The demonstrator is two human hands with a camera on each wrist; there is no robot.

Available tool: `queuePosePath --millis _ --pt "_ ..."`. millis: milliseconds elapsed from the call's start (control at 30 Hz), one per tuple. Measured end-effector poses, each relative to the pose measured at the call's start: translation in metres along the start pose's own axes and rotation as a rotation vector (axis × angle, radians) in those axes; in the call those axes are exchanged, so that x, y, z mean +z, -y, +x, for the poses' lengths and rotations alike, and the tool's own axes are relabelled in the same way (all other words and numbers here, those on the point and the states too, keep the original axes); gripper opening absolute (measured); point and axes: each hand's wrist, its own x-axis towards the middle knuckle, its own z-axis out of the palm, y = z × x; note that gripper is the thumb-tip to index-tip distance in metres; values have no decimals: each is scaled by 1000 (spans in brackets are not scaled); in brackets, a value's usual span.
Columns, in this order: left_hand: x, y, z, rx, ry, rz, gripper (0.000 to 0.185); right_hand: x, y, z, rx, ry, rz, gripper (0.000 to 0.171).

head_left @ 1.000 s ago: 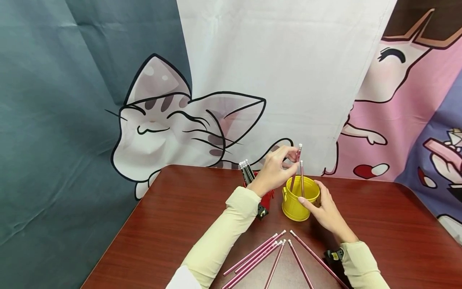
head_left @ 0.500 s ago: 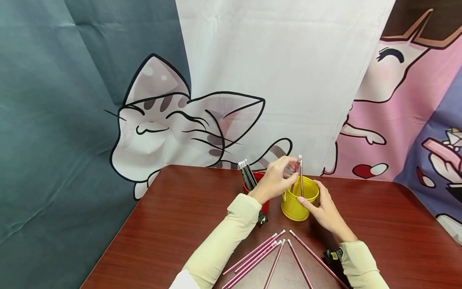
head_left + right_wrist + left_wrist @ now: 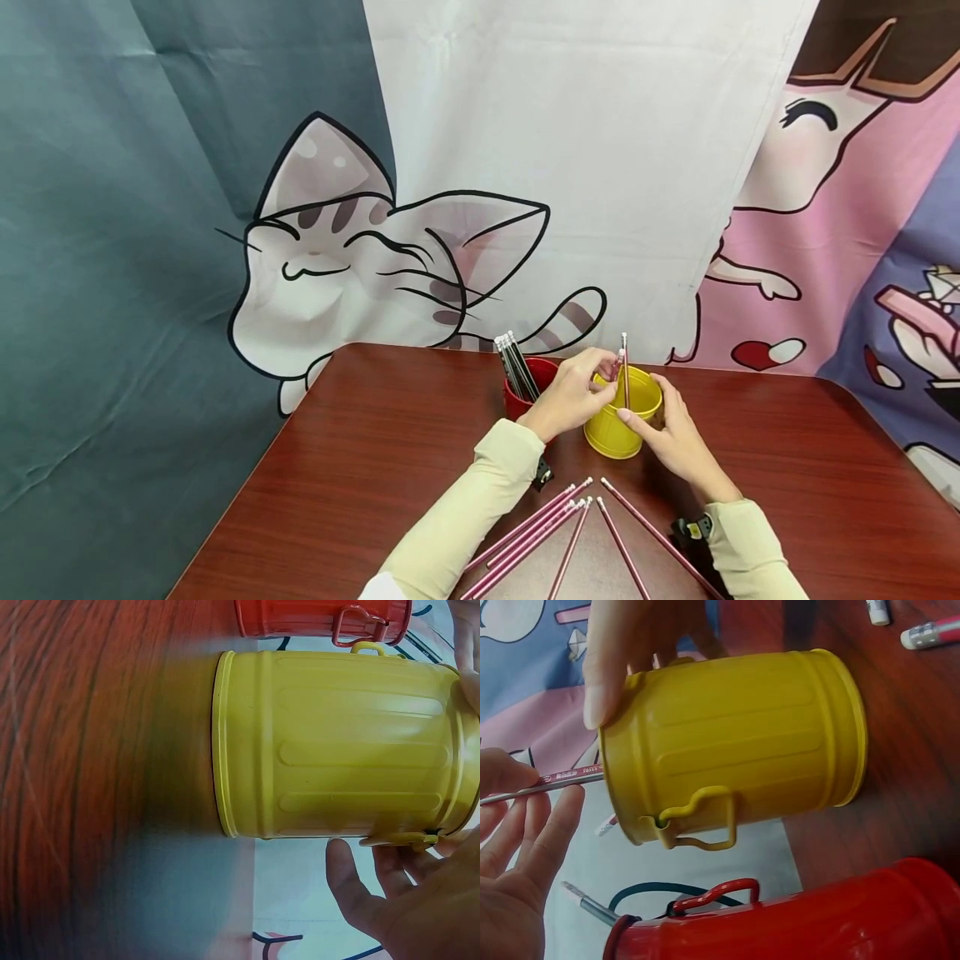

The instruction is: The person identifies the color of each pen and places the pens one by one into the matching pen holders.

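Note:
My left hand [image 3: 576, 392] pinches a pinkish-red pencil [image 3: 570, 777] between thumb and fingers, above the yellow bucket [image 3: 611, 435]. The pencil points down into the bucket, its white eraser end just over the fingertips. Another pinkish-red pencil [image 3: 626, 375] stands upright in the same bucket, eraser up. At the bucket's right side, my right hand [image 3: 678, 433] holds it, thumb over the near rim and the other fingers around the side by the handle [image 3: 401, 839]. The lower ends of both pencils are hidden inside the bucket.
Left of the yellow bucket stands a red bucket [image 3: 516, 407] with several black pencils [image 3: 517, 367], partly behind my left hand. Several pinkish-red pencils [image 3: 625, 547] lie on the brown table [image 3: 360, 467] in front. A printed cloth [image 3: 600, 167] hangs behind the table.
My left hand has moved down, lowering its pencil deeper into the yellow bucket. More of the red bucket shows. My right hand stays in place on the yellow bucket.

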Motion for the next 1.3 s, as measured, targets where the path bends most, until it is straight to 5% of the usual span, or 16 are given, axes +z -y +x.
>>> queuePosePath --millis 567,1300 --pt "5 1 -7 -30 69 119 27 0 1 0 -17 0 4 77" --pt "3 -1 -22 -24 69 101 35 0 1 -1 -2 -3 -13 80"
